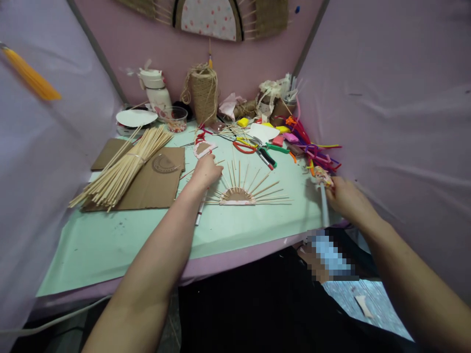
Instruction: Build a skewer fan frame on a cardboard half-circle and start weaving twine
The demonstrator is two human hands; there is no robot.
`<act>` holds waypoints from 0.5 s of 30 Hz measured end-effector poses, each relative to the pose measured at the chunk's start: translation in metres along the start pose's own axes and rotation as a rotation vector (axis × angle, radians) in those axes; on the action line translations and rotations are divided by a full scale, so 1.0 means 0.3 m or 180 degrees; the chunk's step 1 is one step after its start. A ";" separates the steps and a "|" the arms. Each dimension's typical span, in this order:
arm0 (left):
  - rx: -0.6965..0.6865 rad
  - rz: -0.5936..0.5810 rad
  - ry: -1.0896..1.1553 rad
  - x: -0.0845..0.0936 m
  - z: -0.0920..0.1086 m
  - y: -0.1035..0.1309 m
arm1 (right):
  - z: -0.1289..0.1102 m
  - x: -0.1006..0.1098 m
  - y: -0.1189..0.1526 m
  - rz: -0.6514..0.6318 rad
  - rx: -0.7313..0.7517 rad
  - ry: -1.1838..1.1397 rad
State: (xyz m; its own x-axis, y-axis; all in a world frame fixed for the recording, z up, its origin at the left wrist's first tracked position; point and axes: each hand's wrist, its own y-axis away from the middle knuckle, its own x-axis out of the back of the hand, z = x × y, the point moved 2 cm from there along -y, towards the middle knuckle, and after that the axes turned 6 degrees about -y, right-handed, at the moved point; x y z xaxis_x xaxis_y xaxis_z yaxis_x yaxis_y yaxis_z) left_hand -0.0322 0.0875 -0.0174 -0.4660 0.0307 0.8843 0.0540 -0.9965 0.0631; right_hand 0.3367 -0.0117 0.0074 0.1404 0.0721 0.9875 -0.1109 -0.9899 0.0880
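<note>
On the table, the fingers of my left hand (207,171) are closed at the lower edge of a small cardboard half-round (201,149) with a pale pink border. Just right of that hand lies a larger cardboard half-round (237,195), with thin wooden sticks fanning out from its curved edge. At the right edge of the table, my right hand (336,190) is wrapped round a pale tool (324,203) topped by a crumpled wad, perhaps a glue gun. Its exact shape is blurred.
A bundle of sticks (123,166) rests on cardboard (158,191) at left. Behind stand a white bottle (156,90) and a twine spool (204,95). Red-handled scissors (244,147), green-handled cutters (267,153) and coloured pipe cleaners (312,147) lie at the back right.
</note>
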 end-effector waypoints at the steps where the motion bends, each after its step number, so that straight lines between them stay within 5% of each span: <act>1: -0.0002 -0.0007 -0.0046 -0.002 0.001 0.001 | 0.009 -0.020 -0.006 0.0108 -0.0030 0.0149; 6: -0.0060 0.0015 -0.0149 -0.005 0.002 0.000 | 0.043 -0.099 -0.026 0.0123 0.0203 0.0409; 10: 0.0035 0.0018 -0.0133 -0.001 0.005 0.000 | 0.052 -0.086 -0.021 0.0336 0.0110 0.0622; 15: 0.0132 0.0094 -0.0119 0.012 0.008 0.005 | -0.135 -0.030 0.088 0.0897 0.0906 0.0303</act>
State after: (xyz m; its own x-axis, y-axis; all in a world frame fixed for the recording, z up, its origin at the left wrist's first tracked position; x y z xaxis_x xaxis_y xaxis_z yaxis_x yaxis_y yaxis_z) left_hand -0.0317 0.0864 -0.0132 -0.4302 0.0050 0.9027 0.1040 -0.9930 0.0551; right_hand 0.2928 -0.0334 0.0062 0.0502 -0.2088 0.9767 0.1466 -0.9658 -0.2140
